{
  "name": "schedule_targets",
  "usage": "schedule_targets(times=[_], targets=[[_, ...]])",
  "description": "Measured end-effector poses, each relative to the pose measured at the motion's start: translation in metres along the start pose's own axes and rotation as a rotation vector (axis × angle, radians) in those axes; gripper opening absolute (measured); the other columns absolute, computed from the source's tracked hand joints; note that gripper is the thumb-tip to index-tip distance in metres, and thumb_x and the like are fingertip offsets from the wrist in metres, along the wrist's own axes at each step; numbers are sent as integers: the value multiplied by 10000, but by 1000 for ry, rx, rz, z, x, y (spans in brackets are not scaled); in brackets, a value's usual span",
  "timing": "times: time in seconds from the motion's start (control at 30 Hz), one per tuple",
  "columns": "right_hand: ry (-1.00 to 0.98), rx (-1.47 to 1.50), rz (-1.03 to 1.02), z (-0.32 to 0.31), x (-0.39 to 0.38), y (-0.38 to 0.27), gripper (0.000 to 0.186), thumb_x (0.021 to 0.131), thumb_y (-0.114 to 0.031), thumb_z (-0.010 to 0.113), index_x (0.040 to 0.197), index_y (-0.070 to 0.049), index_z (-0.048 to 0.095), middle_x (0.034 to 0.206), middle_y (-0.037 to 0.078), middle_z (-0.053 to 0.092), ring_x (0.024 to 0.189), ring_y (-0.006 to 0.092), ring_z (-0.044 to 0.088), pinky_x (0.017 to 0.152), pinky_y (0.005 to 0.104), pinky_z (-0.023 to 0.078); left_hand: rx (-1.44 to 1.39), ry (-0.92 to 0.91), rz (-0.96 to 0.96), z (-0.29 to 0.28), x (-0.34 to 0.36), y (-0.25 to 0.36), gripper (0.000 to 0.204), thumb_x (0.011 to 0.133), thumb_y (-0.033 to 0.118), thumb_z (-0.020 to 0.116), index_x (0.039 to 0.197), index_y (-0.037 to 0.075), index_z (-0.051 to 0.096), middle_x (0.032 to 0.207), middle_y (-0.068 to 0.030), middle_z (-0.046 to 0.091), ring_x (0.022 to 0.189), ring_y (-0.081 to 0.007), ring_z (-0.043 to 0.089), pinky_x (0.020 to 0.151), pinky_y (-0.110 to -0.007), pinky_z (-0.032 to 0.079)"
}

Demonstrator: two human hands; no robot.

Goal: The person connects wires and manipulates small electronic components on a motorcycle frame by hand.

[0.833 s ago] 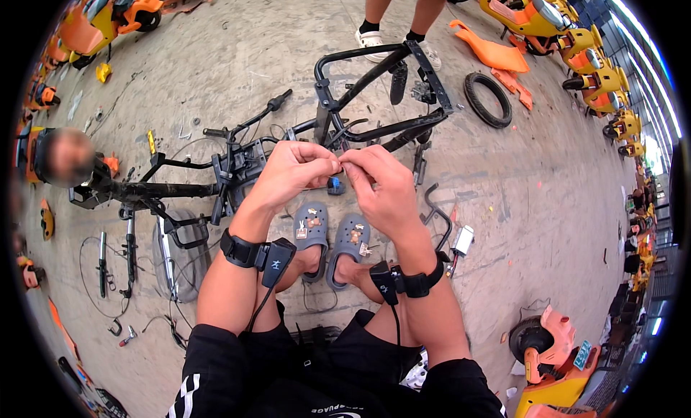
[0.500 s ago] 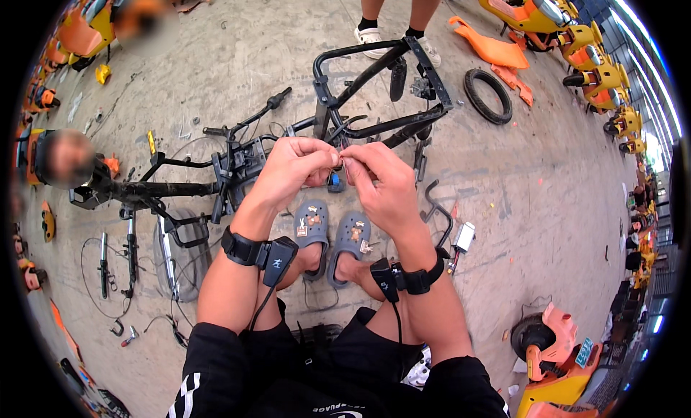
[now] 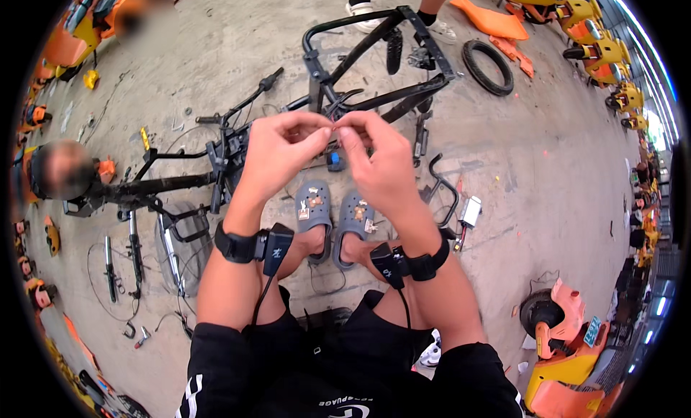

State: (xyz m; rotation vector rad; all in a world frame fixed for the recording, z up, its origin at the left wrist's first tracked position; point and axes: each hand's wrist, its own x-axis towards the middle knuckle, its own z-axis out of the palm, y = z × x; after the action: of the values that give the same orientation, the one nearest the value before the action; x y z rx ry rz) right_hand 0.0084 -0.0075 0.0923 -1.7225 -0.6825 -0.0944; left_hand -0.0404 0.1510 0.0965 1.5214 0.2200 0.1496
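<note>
My left hand (image 3: 284, 148) and my right hand (image 3: 378, 151) meet fingertip to fingertip, each in a thumb-and-forefinger pinch. Between the tips shows a tiny reddish, thin thing, too small to name. Just beyond and below them lies a black scooter frame (image 3: 345, 61), stretched across the floor from the left to the far middle. Dark cables (image 3: 345, 101) rise from its middle, close behind my fingers. A blue-and-black connector-like part (image 3: 334, 161) sits under my hands. Both wrists wear black straps with small boxes.
My grey clogs (image 3: 314, 209) stand below. Right of them lie a bent black bar (image 3: 440, 195) and a silver box (image 3: 470, 211) with wires. Farther off are a tire (image 3: 487, 67), orange panels (image 3: 493, 20) and another person's feet (image 3: 363, 18). Fork tubes (image 3: 134, 249) lie left; scooters (image 3: 601, 54) line the sides.
My hands have shifted slightly up in the picture, fingertips still together. The view has tilted a little, so the frame and the clogs appear higher.
</note>
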Motion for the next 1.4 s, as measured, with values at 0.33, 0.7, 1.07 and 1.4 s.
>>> schedule_targets(times=[0.33,0.7,1.07,1.4], targets=[[-54,114,249,-3,0,-15,135,939,-85,617,1039,-2,654,833,140,689,670,186,685,601,310,526,342,30,343,-1,-7,-1,72,833,13,709,897,-19,706,790,-30,654,668,-51,594,564,-201,468],[-31,70,209,-11,-1,-2,184,908,-117,628,1066,-25,650,786,115,710,619,148,659,567,299,502,454,-49,346,6,-7,-9,101,872,19,680,913,-67,713,726,-48,681,596,-88,628,549,-228,507],[-48,-62,102,-4,-7,11,171,850,-89,582,994,-14,637,744,181,672,708,368,665,658,437,514,500,-86,170,6,-7,-14,147,828,48,715,833,-97,696,657,-70,671,581,-65,585,537,-231,479],[-93,-169,155,3,-9,15,183,838,-118,571,964,-54,687,771,189,684,771,406,665,718,477,529,669,-161,245,5,-9,-4,191,770,109,734,812,-75,700,597,-157,643,536,-90,598,516,-276,466]])
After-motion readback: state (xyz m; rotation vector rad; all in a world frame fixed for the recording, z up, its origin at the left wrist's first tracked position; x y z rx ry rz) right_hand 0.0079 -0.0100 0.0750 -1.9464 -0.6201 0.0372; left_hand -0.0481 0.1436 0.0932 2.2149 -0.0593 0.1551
